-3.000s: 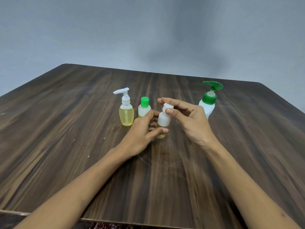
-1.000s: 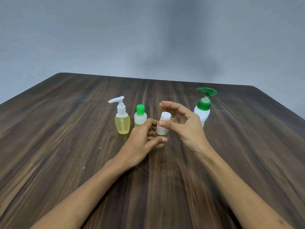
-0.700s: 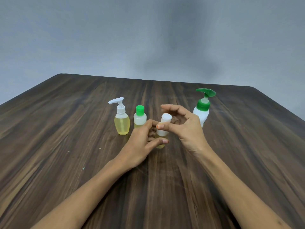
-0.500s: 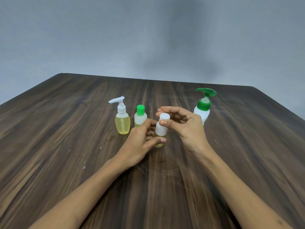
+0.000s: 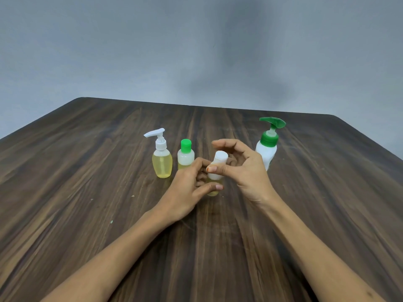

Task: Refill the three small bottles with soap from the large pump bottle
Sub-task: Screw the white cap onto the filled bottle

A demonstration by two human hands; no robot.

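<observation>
The left hand [image 5: 185, 188] is wrapped around the lower body of a small white-capped bottle [image 5: 214, 171], which is kept upright and seemingly resting on the worktop [image 5: 87, 192]. The right hand [image 5: 244, 168] is curled over the top, thumb and forefinger set on the white cap [image 5: 220, 156]; a pinch on the cap is seen, though whether it is being loosened or tightened cannot be told. A band of yellow liquid is visible at the bottle's base.

The step in hand is judged to be the handling of this bottle's cap. If the cap is coming off, a place for it on the worktop will be called for next, and the large pump bottle [image 5: 267, 149], standing at two o'clock from the hands, will have to be brought over the open neck.

Outward from the hands, at eleven o'clock, a green-capped bottle [image 5: 185, 154] is seen, and just beyond it at ten o'clock a small pump bottle [image 5: 161, 158] of yellow liquid. Three small bottles are counted, one large pump bottle, two hands.
</observation>
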